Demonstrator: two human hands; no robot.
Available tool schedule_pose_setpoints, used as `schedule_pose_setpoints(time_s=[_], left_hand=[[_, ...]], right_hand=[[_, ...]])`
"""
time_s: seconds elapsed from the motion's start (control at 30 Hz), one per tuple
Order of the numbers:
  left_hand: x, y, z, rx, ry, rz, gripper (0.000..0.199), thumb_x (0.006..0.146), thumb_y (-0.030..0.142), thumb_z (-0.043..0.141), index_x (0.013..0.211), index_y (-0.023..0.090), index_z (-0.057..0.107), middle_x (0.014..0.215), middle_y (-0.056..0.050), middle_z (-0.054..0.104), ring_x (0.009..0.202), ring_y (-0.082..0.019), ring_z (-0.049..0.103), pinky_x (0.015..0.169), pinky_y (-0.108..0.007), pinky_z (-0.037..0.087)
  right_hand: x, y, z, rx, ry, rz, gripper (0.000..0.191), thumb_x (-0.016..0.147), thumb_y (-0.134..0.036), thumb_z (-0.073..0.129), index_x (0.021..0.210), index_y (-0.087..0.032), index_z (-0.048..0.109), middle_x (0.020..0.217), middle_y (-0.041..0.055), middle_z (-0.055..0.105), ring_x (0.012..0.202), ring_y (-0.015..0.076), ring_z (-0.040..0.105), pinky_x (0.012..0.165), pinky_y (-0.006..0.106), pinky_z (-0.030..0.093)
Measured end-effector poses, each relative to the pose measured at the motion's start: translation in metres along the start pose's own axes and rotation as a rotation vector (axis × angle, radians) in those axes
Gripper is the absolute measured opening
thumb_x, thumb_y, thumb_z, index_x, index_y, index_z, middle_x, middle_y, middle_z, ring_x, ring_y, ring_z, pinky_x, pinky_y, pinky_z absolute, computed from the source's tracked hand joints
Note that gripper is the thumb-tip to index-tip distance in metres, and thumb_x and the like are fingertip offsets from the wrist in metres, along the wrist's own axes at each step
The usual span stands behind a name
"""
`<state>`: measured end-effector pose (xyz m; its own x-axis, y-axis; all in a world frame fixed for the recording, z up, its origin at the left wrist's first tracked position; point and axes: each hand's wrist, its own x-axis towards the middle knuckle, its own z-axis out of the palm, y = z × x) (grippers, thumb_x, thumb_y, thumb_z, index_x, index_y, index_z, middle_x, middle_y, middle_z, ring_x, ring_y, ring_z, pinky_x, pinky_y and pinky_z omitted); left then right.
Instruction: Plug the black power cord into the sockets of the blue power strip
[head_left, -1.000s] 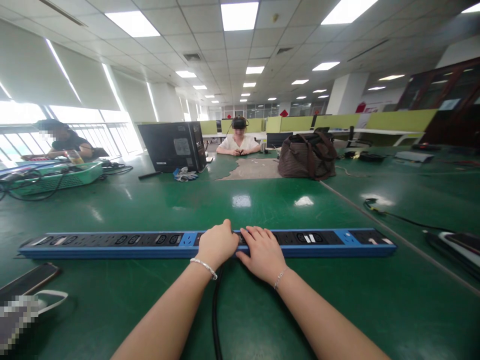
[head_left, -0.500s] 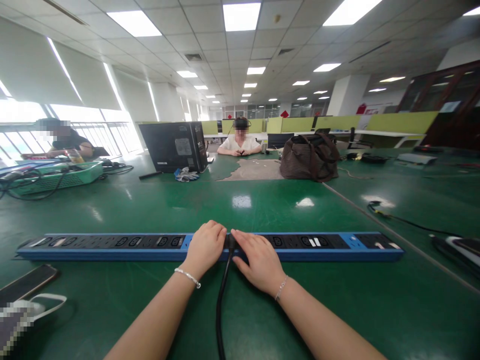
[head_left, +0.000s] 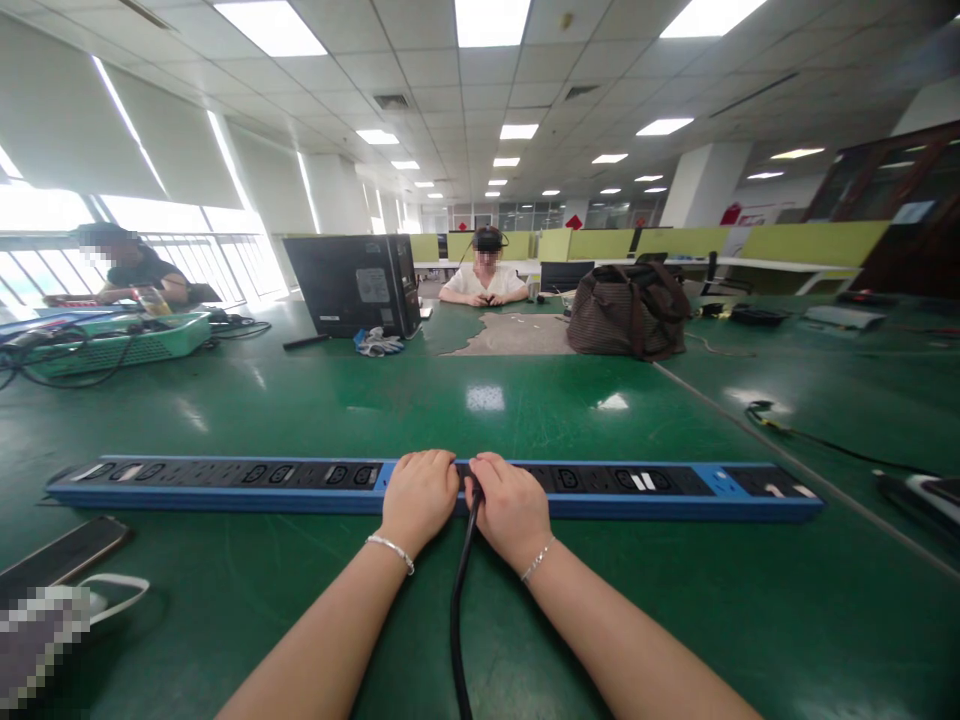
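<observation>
Far left: dark phone [head_left: 67,555] flat on the green table [head_left: 225,590], white loop [head_left: 116,590] beside it. Behind that, green basket [head_left: 142,345] with cables in it.

Power strip [head_left: 225,495] starts just behind the phone and runs crosswise in front of you, sockets up, both your hands near its middle.

Your left forearm comes up from the bottom edge, leaning right, silver bracelet [head_left: 391,552] at the wrist. Left hand [head_left: 422,500] is palm down over the strip, knuckles up, fingers side by side and bent over toward the far edge. Can't tell whether it's gripping or just bearing down; the underside is hidden.

Black cable [head_left: 459,620] rises from the bottom edge into the gap between your hands. Its end meets the strip there, mostly covered by your right fingers.

Right hand [head_left: 514,510] mirrors the left, nearly touching it. Fingers curled, thumb and index pinching the cable end. Right forearm slants up and left from the bottom, thin bracelet [head_left: 537,560] on the wrist.

Strip runs on past your right hand, ending well short of the right edge.
</observation>
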<state>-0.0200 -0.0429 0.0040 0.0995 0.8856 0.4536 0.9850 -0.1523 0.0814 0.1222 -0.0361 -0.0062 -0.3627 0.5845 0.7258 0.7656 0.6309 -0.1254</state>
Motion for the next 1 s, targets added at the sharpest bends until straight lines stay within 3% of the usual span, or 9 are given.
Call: schedule_pose_setpoints(time_s=[0.17, 1.0], left_hand=[[-0.0003, 0.0, 0.0011, -0.008, 0.006, -0.011, 0.026, 0.087, 0.022, 0.037, 0.093, 0.019, 0.062, 0.092, -0.005, 0.068, 0.091, -0.019, 0.061, 0.086, -0.033, 0.04], [0.0001, 0.0019, 0.0001, 0.024, 0.029, -0.041, 0.028, 0.086, 0.022, 0.036, 0.088, 0.021, 0.064, 0.089, -0.005, 0.069, 0.087, -0.02, 0.061, 0.084, -0.034, 0.04]], right_hand=[[-0.0008, 0.0006, -0.0028, -0.025, -0.023, 0.023, 0.02, 0.085, -0.024, 0.047, 0.094, -0.019, 0.064, 0.098, 0.0049, 0.066, 0.074, 0.0154, 0.06, 0.064, 0.027, 0.04], [-0.0051, 0.0067, -0.0069, -0.081, -0.13, -0.086, 0.035, 0.093, -0.026, 0.037, 0.119, -0.02, 0.059, 0.116, 0.0115, 0.061, 0.085, 0.0158, 0.061, 0.072, 0.029, 0.043]])
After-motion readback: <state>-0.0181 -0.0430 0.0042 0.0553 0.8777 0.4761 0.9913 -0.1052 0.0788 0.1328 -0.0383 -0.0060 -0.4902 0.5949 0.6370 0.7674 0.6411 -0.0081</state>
